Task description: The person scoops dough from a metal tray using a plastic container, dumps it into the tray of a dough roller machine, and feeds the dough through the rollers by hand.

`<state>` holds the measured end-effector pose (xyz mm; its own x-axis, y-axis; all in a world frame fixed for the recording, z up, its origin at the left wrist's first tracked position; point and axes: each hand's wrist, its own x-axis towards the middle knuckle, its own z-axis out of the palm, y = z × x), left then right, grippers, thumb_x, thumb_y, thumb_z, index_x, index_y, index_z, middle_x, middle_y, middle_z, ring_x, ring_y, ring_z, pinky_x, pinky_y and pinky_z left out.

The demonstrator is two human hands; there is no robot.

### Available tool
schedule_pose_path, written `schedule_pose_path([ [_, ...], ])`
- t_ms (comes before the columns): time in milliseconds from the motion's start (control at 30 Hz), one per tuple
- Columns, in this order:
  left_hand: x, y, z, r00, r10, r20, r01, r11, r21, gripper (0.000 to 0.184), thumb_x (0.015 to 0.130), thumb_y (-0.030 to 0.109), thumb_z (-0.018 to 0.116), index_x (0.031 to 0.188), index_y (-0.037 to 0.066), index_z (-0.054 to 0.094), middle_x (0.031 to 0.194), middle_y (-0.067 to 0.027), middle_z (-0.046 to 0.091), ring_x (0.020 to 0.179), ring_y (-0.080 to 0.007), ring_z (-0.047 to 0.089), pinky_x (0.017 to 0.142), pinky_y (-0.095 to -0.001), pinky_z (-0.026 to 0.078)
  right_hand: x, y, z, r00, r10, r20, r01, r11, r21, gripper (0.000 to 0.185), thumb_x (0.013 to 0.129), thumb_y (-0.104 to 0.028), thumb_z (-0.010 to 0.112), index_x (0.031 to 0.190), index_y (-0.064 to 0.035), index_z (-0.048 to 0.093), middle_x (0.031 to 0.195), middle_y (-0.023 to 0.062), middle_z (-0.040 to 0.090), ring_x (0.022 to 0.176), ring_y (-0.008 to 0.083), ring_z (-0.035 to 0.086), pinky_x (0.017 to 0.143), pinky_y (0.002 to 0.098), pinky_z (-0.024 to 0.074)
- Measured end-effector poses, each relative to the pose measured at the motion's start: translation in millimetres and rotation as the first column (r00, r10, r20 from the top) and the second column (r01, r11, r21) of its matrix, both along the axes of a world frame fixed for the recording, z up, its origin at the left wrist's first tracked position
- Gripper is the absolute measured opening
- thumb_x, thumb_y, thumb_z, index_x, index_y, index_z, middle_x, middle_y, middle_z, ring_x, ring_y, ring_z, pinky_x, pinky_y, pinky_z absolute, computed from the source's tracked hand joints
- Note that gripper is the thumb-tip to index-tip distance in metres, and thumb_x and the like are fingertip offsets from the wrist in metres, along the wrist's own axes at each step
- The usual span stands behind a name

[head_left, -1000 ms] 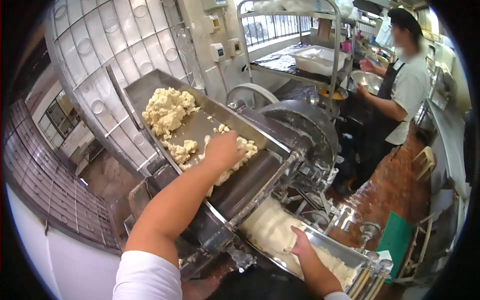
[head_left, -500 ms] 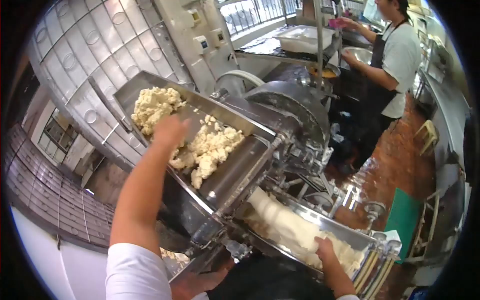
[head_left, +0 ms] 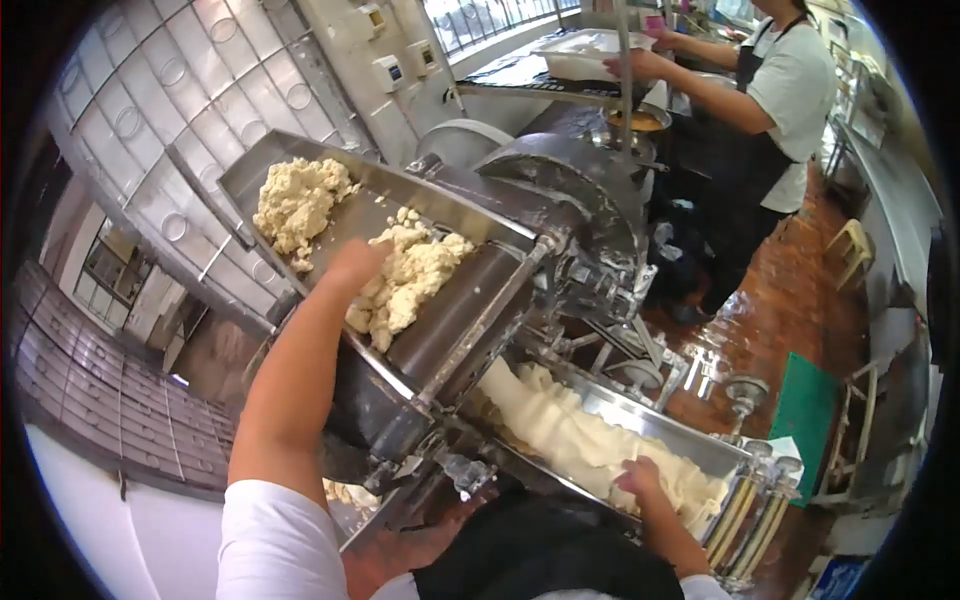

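Observation:
Crumbly dough (head_left: 415, 270) lies against the dark roller (head_left: 455, 325) of a dough sheeter. My left hand (head_left: 358, 266) presses against this dough from the left; its fingertips are blurred and partly hidden. Farther back in the metal feed tray (head_left: 375, 205) sits another dough lump (head_left: 298, 205). Below the rollers, a pale dough sheet (head_left: 570, 425) lies in loose folds along a lower trough (head_left: 690, 445). My right hand (head_left: 645, 482) is at the near edge of that sheet, fingers apart and slightly curled, nothing gripped between them.
A co-worker in a dark apron (head_left: 725, 160) stands at the back right, hands near a white tub (head_left: 585, 55) and a pot (head_left: 640, 120). A green board (head_left: 800, 410) and a stool (head_left: 850, 250) stand to the right. Dough bits (head_left: 350, 495) lie low at left.
My left hand has moved slightly right, pushing dough toward the roller. Under my right hand the sheet has bunched into more folds, and the fingers have loosened. The co-worker's arm has reached toward the tub.

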<state>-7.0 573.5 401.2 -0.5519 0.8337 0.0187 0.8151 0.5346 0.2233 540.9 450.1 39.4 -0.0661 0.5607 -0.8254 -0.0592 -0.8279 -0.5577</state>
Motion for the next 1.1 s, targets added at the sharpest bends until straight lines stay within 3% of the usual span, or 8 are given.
schedule_pose_path([
  [133, 43.3, -10.0, 25.5, 0.997, -0.062, -0.043, 0.062, 0.998, 0.007, 0.06, 0.083, 0.054, 0.055, 0.1, -0.002, 0.067, 0.105, -0.0241, 0.065, 0.102, -0.038, 0.061, 0.087, -0.0445, 0.047, 40.1, -7.2, 27.8, 0.993, -0.121, 0.019, 0.117, 0.985, 0.129, 0.017, 0.078, -0.01, 0.063, 0.094, -0.0056, 0.057, 0.065, 0.0062, 0.052, 0.051, 0.0211, 0.058, 0.047, 0.0347, 0.0529],
  [167, 51.1, -10.6, 31.4, 0.994, -0.094, -0.046, 0.093, 0.995, -0.034, 0.06, 0.083, 0.055, 0.054, 0.099, -0.001, 0.068, 0.104, -0.0243, 0.065, 0.101, -0.0376, 0.062, 0.086, -0.0445, 0.047, 71.6, -7.8, -1.4, 0.983, 0.137, 0.119, -0.169, 0.928, 0.332, 0.015, 0.079, -0.011, 0.061, 0.093, -0.0056, 0.058, 0.065, 0.0068, 0.053, 0.051, 0.0202, 0.059, 0.047, 0.0333, 0.0535],
  [300, 81.3, -9.9, 20.8, 0.976, -0.13, -0.177, 0.131, 0.991, -0.004, 0.046, 0.086, 0.043, 0.052, 0.092, 0.001, 0.069, 0.098, -0.0228, 0.067, 0.094, -0.0376, 0.064, 0.083, -0.0453, 0.049, 122.8, -10.7, 31.5, 0.966, 0.069, 0.247, -0.106, 0.985, 0.136, 0.013, 0.081, -0.012, 0.059, 0.092, -0.0048, 0.057, 0.063, 0.0077, 0.056, 0.045, 0.0192, 0.057, 0.042, 0.0329, 0.0513],
  [567, 108.9, -2.1, -1.9, 0.971, -0.132, -0.198, 0.138, 0.99, 0.02, 0.03, 0.082, 0.023, 0.05, 0.087, 0.002, 0.07, 0.089, -0.0224, 0.068, 0.086, -0.0375, 0.067, 0.078, -0.0459, 0.052, 119.1, 23.2, -3.5, 0.914, -0.245, 0.324, 0.069, 0.88, 0.471, 0.014, 0.087, -0.014, 0.059, 0.096, -0.0035, 0.059, 0.065, 0.0054, 0.057, 0.05, 0.0147, 0.056, 0.042, 0.0268, 0.0447],
  [700, 109.2, 0.8, 3.0, 0.984, -0.131, -0.121, 0.127, 0.991, -0.04, 0.033, 0.084, 0.028, 0.049, 0.091, 0.002, 0.069, 0.097, -0.0209, 0.068, 0.092, -0.037, 0.066, 0.082, -0.046, 0.051, 30.8, 55.5, -19.1, 0.993, -0.073, 0.093, 0.013, 0.845, 0.534, 0.014, 0.088, -0.013, 0.059, 0.097, -0.0034, 0.06, 0.07, 0.0053, 0.059, 0.055, 0.0122, 0.056, 0.047, 0.0264, 0.0481],
  [933, 81.2, 17.2, -7.8, 0.949, -0.056, 0.31, 0.043, 0.998, 0.049, 0.044, 0.082, 0.038, 0.045, 0.105, 0.006, 0.067, 0.107, -0.0175, 0.065, 0.102, -0.0346, 0.06, 0.09, -0.0432, 0.044, -169.0, 84.8, 94.1, 0.927, 0.302, -0.224, -0.219, 0.918, 0.331, 0.034, 0.09, -0.034, 0.056, 0.109, -0.0056, 0.057, 0.084, 0.0113, 0.063, 0.073, 0.0209, 0.064, 0.063, 0.0332, 0.0526],
  [1033, 77.3, 22.3, -16.4, 0.909, -0.073, 0.41, -0.007, 0.982, 0.19, 0.045, 0.084, 0.044, 0.048, 0.099, 0.007, 0.069, 0.096, -0.016, 0.067, 0.093, -0.0321, 0.062, 0.084, -0.041, 0.046, -229.6, 115.7, 98.8, 0.725, 0.177, -0.665, -0.085, 0.982, 0.169, 0.048, 0.092, -0.047, 0.051, 0.118, -0.0069, 0.054, 0.101, 0.0123, 0.064, 0.092, 0.026, 0.063, 0.081, 0.0385, 0.0516],
  [1100, 73.7, 20.1, 0.7, 0.98, -0.053, 0.191, -0.011, 0.948, 0.319, 0.046, 0.086, 0.046, 0.049, 0.098, 0.007, 0.07, 0.101, -0.0179, 0.066, 0.095, -0.0337, 0.061, 0.085, -0.0421, 0.046, -275.2, 121.2, 134.3, 0.655, 0.013, -0.755, 0.034, 0.998, 0.046, 0.059, 0.094, -0.055, 0.042, 0.129, -0.0079, 0.049, 0.111, 0.0091, 0.064, 0.1, 0.0279, 0.06, 0.088, 0.0415, 0.049],
])
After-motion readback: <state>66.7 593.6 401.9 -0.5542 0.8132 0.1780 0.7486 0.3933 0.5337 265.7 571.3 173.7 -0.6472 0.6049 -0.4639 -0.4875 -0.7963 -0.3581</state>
